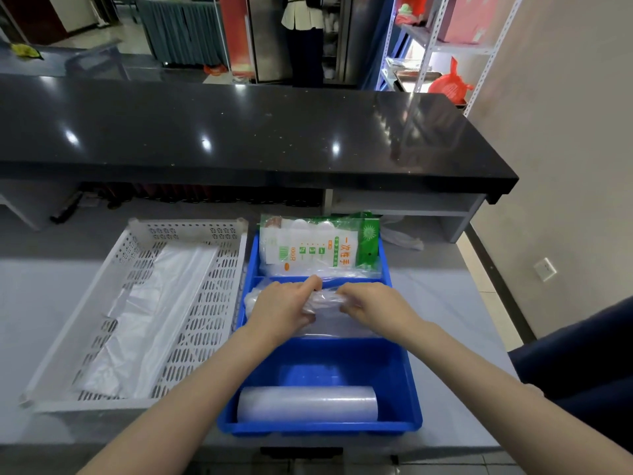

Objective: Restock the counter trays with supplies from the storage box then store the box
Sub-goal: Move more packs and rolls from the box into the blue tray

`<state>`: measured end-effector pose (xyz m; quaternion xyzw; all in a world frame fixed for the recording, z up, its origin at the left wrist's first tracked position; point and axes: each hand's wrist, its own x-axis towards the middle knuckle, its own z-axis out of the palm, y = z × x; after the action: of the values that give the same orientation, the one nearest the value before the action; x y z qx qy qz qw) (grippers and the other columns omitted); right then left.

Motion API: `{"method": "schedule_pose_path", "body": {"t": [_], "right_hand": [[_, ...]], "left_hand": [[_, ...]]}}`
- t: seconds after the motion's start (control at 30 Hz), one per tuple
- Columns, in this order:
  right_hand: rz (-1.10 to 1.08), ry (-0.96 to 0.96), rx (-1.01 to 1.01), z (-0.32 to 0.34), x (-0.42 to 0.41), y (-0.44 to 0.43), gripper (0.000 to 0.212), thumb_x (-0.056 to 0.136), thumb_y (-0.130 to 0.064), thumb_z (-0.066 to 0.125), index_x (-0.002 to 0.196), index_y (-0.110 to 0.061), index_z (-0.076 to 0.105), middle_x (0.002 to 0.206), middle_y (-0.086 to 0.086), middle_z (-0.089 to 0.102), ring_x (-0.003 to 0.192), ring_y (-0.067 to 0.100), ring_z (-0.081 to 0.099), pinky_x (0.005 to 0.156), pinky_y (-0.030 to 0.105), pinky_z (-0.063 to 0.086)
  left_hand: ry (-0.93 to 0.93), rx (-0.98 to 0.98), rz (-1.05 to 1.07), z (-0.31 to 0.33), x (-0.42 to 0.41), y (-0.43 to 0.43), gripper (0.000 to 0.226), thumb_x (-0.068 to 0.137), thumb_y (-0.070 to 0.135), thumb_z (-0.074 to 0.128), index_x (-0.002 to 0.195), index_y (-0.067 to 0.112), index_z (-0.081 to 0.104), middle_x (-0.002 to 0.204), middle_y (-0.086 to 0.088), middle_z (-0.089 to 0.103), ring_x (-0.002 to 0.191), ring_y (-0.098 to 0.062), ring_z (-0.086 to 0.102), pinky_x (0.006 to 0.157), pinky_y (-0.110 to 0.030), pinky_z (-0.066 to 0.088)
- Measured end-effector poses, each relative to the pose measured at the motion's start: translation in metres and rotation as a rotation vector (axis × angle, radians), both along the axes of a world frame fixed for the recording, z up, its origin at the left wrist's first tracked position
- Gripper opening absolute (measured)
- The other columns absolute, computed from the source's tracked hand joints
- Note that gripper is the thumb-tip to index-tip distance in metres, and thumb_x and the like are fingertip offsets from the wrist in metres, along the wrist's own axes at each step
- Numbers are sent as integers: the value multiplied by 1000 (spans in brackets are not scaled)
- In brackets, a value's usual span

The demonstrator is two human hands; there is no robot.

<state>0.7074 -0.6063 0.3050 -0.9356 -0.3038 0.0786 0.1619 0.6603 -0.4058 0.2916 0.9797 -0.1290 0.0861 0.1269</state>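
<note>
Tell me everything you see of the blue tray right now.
The blue tray is glossy plastic, rectangular, lying flat on the grey counter, beside the white basket. Dividers make three compartments: the far one holds a green-and-white packet, the middle one clear bags gripped by the left hand and right hand, the near one a clear film roll.

A blue divided tray [322, 428] sits beside a white perforated basket [219, 303] lined with clear bags [150, 313]. Far compartment: glove packet [318, 246]; middle: crumpled clear plastic [327, 303]; near: film roll [307, 404].
</note>
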Motion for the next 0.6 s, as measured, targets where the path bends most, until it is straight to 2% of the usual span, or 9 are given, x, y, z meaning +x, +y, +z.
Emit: {"method": "schedule_pose_path", "body": {"t": [0.07,0.17,0.23,0.33,0.4,0.47,0.53,0.6], "right_hand": [[3,179,13,4,2,-1,15,87,-31,62,102,-27,62,100,-3,69,92,21,62,77,39,52],[11,383,36,8,8,1,8,85,-30,66,90,-29,61,91,-5,65,85,18,59,72,30,48],[-1,449,58,9,12,2,12,85,-29,68,91,-32,58,88,-9,62,85,15,56,68,25,43],[-82,456,48,3,13,4,37,84,-28,69,119,-29,54,113,-5,63,102,17,58,85,32,48],[-148,340,56,0,11,7,59,81,-30,71,134,-29,45,127,-2,58,111,20,57,94,37,48],[-164,114,50,-4,7,8,72,78,-33,74,140,-30,38,132,-1,54,115,21,54,94,37,47],[-117,-136,-3,-6,4,7,77,75,-36,77,141,-27,39,132,1,52,118,23,51,95,36,42],[-71,-331,-3,-9,1,6,71,68,-31,83,132,-20,51,128,6,55,116,27,53,95,38,43]], "left_hand": [[244,-55,9,7,0,6,58,67,38,72,115,36,40,86,10,62,74,-19,59,57,-32,40],[459,-150,8,15,1,15,79,62,57,73,128,47,31,112,10,62,97,-16,59,78,-34,50],[470,-187,30,19,3,21,76,70,63,67,134,46,28,128,6,59,111,-19,58,92,-37,48],[321,-71,41,17,4,26,62,82,53,61,136,38,35,139,4,49,119,-21,53,98,-39,45],[193,19,29,12,1,29,55,82,46,65,131,31,43,144,3,40,126,-21,45,104,-40,40],[78,57,38,6,-5,30,50,80,41,70,125,25,52,145,-3,40,131,-25,39,109,-42,33],[-32,73,45,3,-9,29,45,76,34,76,116,19,60,131,-9,52,122,-30,48,102,-44,39],[-96,63,24,1,-9,27,38,76,29,76,110,15,64,113,-8,60,107,-30,56,89,-42,45]]}}
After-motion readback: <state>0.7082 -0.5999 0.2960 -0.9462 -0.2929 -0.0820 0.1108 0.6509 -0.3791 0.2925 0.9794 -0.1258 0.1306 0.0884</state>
